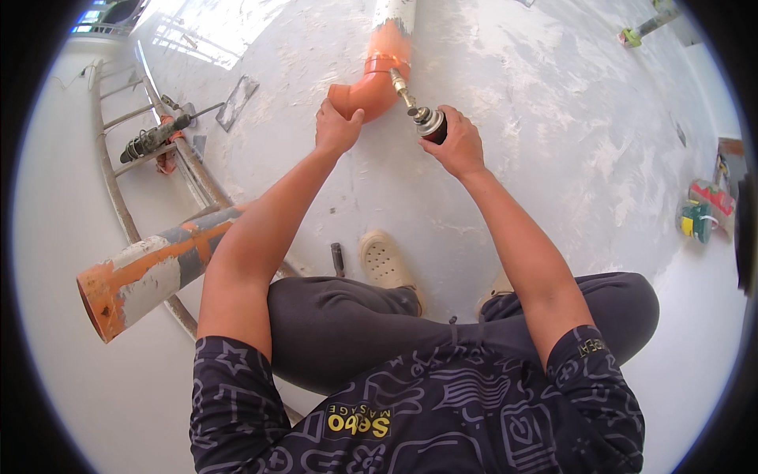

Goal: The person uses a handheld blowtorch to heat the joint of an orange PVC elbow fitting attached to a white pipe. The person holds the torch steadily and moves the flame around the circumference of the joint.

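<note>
An orange plastic pipe elbow (373,96) lies ahead of me, joined to a straight pipe (390,39) that is orange near the joint and whitish beyond. My left hand (338,130) is closed around the elbow's open end, thumb on top. In my right hand (458,146) is a gas torch (427,122), its fingers wrapped round the dark canister. The brass nozzle of the torch points at the joint between elbow and pipe, very close to it. Whether a flame burns there I cannot tell; the orange surface looks bright at that place.
A ladder (110,175) lies along the left, with a drill (154,142) on it. Across it near my left arm rests a large paint-smeared pipe (150,280). A small dark tool (338,259) lies beside my left shoe (385,257). Red and green packages (696,221) are at the far right.
</note>
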